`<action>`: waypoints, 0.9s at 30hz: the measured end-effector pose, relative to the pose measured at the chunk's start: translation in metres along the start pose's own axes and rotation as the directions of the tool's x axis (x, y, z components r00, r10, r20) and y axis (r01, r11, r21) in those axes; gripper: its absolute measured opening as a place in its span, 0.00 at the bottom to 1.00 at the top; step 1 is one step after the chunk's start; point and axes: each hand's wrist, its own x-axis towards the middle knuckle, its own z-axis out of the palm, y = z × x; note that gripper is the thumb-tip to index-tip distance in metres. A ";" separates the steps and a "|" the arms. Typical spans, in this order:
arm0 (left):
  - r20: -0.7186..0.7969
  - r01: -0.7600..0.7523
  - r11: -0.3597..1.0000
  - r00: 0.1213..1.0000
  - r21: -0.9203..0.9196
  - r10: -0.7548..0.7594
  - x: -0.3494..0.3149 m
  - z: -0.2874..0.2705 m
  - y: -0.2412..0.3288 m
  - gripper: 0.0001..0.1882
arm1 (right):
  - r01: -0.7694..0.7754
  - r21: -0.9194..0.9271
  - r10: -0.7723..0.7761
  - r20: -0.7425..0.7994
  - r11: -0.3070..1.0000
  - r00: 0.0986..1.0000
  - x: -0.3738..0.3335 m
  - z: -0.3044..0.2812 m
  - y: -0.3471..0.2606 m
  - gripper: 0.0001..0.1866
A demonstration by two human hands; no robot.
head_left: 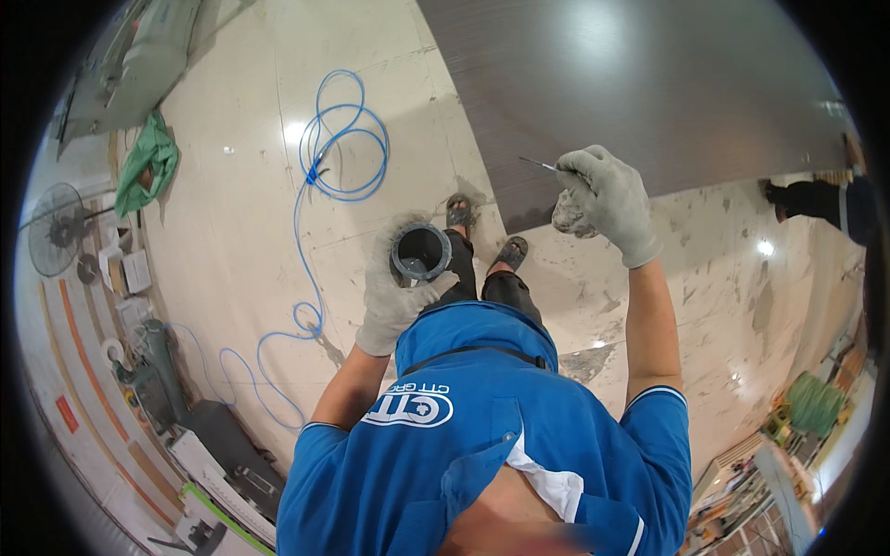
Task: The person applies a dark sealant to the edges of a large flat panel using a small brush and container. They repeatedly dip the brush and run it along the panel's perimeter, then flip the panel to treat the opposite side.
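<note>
My left hand [397, 301], in a grey work glove, is wrapped round a dark round cup [422, 252] held in front of my waist. The cup's mouth faces up, and its inside is too dark to make out. Out to the right, my gloved right hand [607, 199] pinches a thin stick-like tool [538, 164] with a fine dark tip pointing left. A crumpled greyish rag [571, 217] is bunched under the same hand's fingers. Beyond that hand spreads a large dark brown panel [649, 93] with a smooth, shiny face; the tool's tip appears over its near left part.
A blue hose [357, 130] lies coiled on the pale tiled floor [241, 278]. Along the left stand a fan [57, 230], a green cloth [148, 165] and machinery [156, 380]. Another person's dark-clothed leg [816, 206] shows at the far right, with green coiled material [814, 406] lower down.
</note>
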 end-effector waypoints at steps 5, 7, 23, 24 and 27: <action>-0.029 0.020 0.993 0.999 0.118 -0.016 0.031 -0.014 -0.006 0.44 | 0.058 -0.136 -0.045 0.097 0.989 0.994 0.056 0.012 -0.004 0.06; -0.054 0.052 0.995 0.997 0.090 -0.047 0.045 -0.018 -0.008 0.43 | 0.078 -0.190 -0.053 0.133 0.979 0.990 0.073 0.020 -0.002 0.06; 0.009 0.077 0.987 0.997 -0.141 -0.076 0.114 -0.046 -0.001 0.41 | 0.276 -0.486 -0.106 0.347 0.829 0.932 0.134 0.042 -0.007 0.03; 0.011 0.077 0.987 0.997 -0.143 -0.077 0.115 -0.047 -0.001 0.42 | 0.278 -0.512 -0.103 0.344 0.813 0.933 0.135 0.042 -0.008 0.03; 0.010 0.084 0.982 0.996 -0.168 -0.083 0.119 -0.050 0.001 0.42 | 0.297 -0.525 -0.101 0.370 0.798 0.924 0.138 0.040 -0.011 0.03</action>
